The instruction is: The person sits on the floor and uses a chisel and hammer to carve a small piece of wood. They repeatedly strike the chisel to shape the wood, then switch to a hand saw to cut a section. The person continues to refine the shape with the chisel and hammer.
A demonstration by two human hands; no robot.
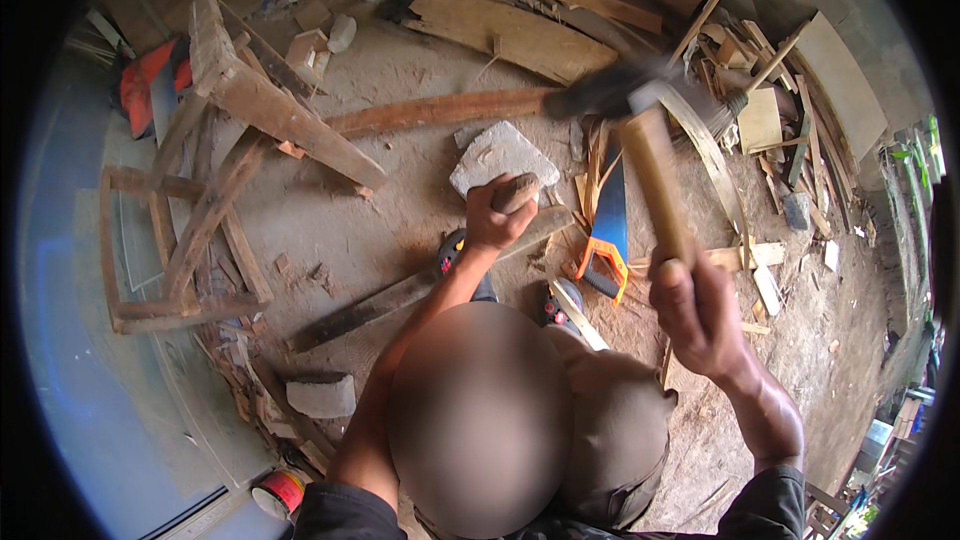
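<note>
Seemingly for steadiness, our left hand grips a wooden piece against our view of the rough grey block's near edge — our right hand clasps the hammer low, presumably for leverage.

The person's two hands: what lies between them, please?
In the head view, the blue-and-orange saw shows between the left hand and the right hand; a plank end shows nearer the left hand.

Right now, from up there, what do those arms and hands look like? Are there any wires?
These are a person's bare hands, left and right, each with ordinary fingers. No gloves, watch or wires show. A dark sleeve covers each upper arm, left and right, leaving the forearms bare.
</note>
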